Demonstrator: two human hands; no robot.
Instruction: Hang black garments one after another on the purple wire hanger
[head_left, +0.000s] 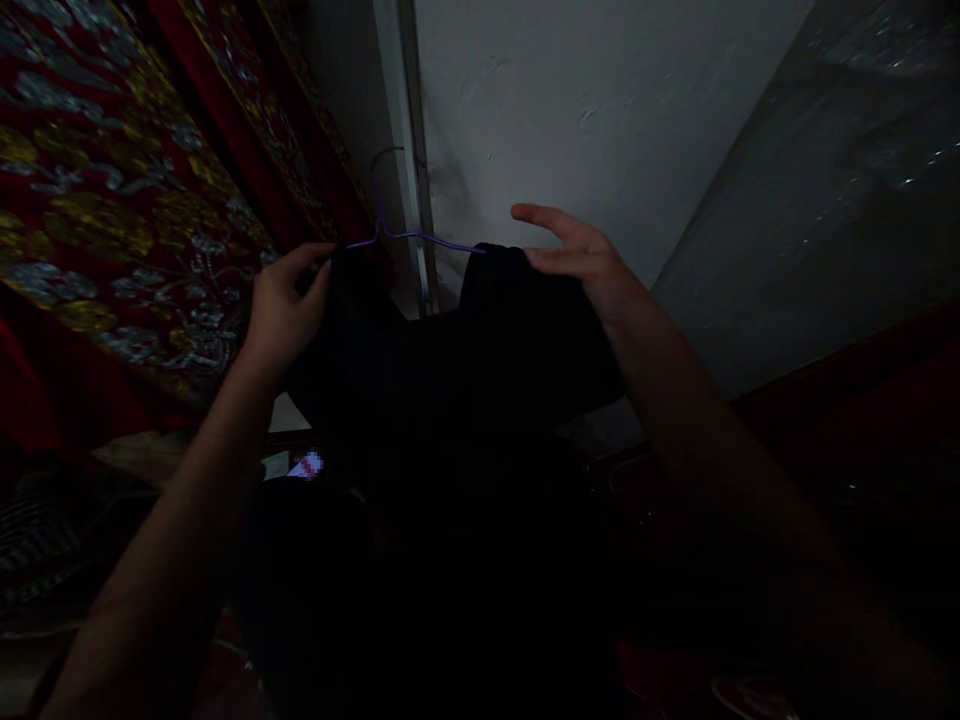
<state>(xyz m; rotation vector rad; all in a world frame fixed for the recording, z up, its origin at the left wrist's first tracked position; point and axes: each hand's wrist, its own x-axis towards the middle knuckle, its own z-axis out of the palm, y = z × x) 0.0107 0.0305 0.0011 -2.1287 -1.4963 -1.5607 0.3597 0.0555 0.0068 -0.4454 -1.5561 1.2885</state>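
A black top point(450, 380) with a wide neckline hangs on a thin purple wire hanger point(420, 236) in front of me. Its lower part melts into the darkness. My left hand point(289, 300) pinches the cloth at the top's left shoulder, near that end of the hanger. At the other shoulder is my right hand point(581, 260), with thumb and index finger stretched out and apart. The thumb touches the cloth at the shoulder's upper edge, while the index finger points past it in the air. The hanger's hook point(386, 155) rises above the collar, held by neither hand.
Red fabric with gold and silver embroidery point(135, 210) hangs on the left. Behind the hanger is a pale wall point(570, 110) with a vertical metal strip point(409, 120). Shiny clear plastic point(862, 180) covers the right side. A small pale purple item point(304, 466) lies below my left hand.
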